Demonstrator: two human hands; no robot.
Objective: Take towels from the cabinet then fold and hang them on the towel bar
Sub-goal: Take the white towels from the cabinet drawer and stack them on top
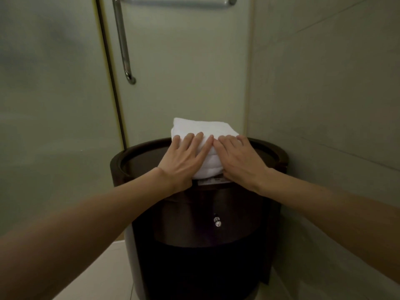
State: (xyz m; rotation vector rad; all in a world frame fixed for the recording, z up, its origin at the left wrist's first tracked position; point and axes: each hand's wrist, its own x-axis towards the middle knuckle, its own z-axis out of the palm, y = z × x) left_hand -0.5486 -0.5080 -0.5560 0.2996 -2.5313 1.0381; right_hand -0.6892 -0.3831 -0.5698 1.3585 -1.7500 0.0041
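Note:
A folded white towel (200,126) lies on top of a round dark wooden cabinet (134,161) in the corner. My left hand (184,156) rests flat on the towel's left half, fingers spread. My right hand (240,159) lies flat on its right half, index fingers nearly touching. Both palms press down on the towel; neither hand curls around it. The cabinet's curved door (207,217) with a small clear knob (217,221) is closed. A chrome towel bar (179,0) runs across the top of the frosted glass door.
A frosted glass door (184,72) stands behind the cabinet, with a vertical chrome handle (122,40) at its left. A tiled wall (324,94) closes the right side. A white label (213,180) sticks out under the towel. Pale floor tiles (104,273) show below.

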